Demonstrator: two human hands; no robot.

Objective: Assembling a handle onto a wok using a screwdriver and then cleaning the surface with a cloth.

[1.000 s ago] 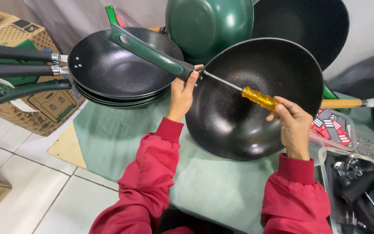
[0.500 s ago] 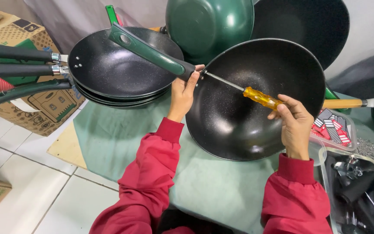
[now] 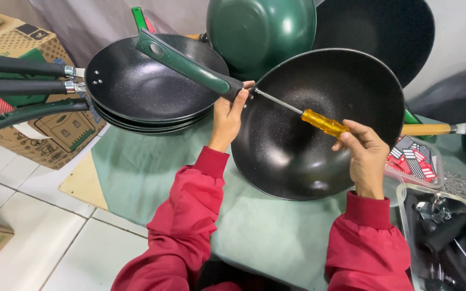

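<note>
A black speckled wok (image 3: 319, 151) stands tilted on its edge on the green cloth (image 3: 152, 178), its inside facing me. My left hand (image 3: 227, 116) grips the base of its dark green handle (image 3: 184, 62) at the rim. My right hand (image 3: 365, 156) holds a screwdriver (image 3: 324, 123) with a yellow grip. Its metal shaft runs across the wok's inside, and the tip meets the rim where the handle joins. Both my sleeves are red.
A stack of black woks (image 3: 146, 86) with dark handles lies at the left. A green wok (image 3: 260, 29) and a black one (image 3: 378, 32) lean at the back. Cardboard boxes (image 3: 28, 59) stand at the far left. At right: a clear tub of packets (image 3: 413, 161), a tray of parts (image 3: 449, 237).
My right hand has shifted slightly on the screwdriver grip. The wok and my left hand stay where they were.
</note>
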